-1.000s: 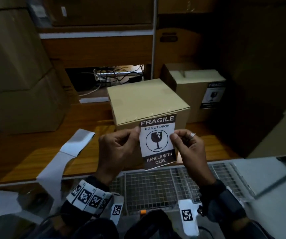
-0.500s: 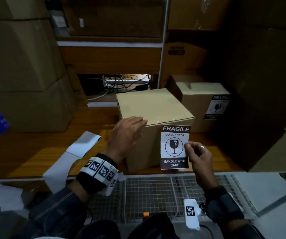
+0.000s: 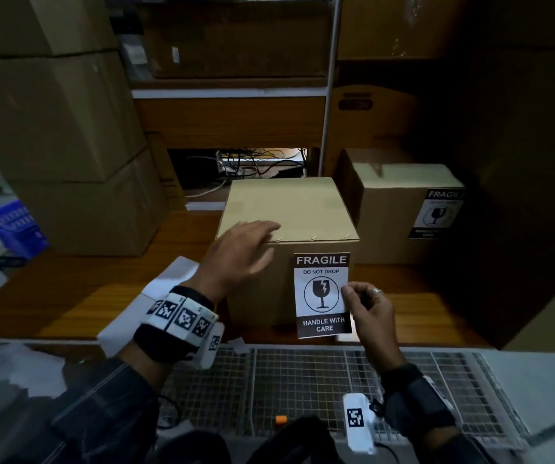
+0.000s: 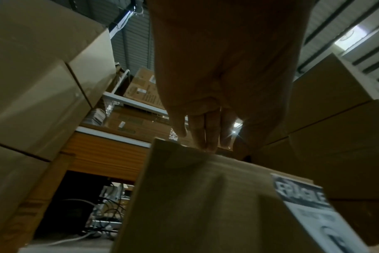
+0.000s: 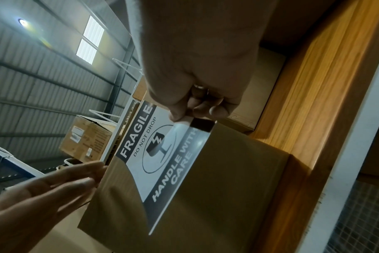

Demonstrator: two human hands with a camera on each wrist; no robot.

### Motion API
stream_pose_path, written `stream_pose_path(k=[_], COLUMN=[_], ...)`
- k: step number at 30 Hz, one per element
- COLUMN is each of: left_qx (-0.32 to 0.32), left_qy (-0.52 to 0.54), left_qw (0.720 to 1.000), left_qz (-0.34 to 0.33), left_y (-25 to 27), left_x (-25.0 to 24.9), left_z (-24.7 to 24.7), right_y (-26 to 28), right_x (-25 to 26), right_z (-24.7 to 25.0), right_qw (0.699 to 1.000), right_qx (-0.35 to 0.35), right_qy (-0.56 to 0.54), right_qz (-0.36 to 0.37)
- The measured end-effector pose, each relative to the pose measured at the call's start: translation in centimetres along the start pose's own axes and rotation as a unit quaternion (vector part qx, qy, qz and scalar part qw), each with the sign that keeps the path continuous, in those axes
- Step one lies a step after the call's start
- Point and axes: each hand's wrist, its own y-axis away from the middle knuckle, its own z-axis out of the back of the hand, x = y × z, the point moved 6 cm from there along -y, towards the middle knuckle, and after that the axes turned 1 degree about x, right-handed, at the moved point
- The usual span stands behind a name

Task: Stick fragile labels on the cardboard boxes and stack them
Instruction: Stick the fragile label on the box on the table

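Stacked cartons crowd the shelving around your wooden table (image 3: 68,296), where the cardboard box (image 3: 286,209) stands at about 12 o'clock from your hands, with a second box (image 3: 390,212) already labelled at its 2 o'clock. Your right hand (image 3: 371,313) pinches the right edge of the fragile label (image 3: 321,294) between thumb and fingertips, holding it against the near face of the box toward its right side. Your left hand (image 3: 241,254) is spread flat, fingers straight, its fingertips (image 4: 208,137) touching the box's top front edge at the left, holding nothing.
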Motion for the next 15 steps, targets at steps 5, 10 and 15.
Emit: stream_pose_path(k=[5, 10, 15], left_qx=[0.033, 0.035, 0.003], left_qy=[-0.003, 0.001, 0.029], left_qw=[0.998, 0.997, 0.998], left_qz=[-0.046, -0.069, -0.057], left_y=[-2.9, -5.2, -6.1], left_x=[-3.7, -5.7, -5.5], left_z=[-2.9, -4.8, -5.8], right_y=[-0.8, -1.7, -2.3], right_x=[0.4, 0.8, 0.8], right_z=[0.2, 0.0, 0.0], right_qw=[1.0, 1.0, 1.0], right_qx=[0.001, 0.0, -0.009], right_qy=[0.008, 0.001, -0.002], right_qz=[0.001, -0.002, -0.01])
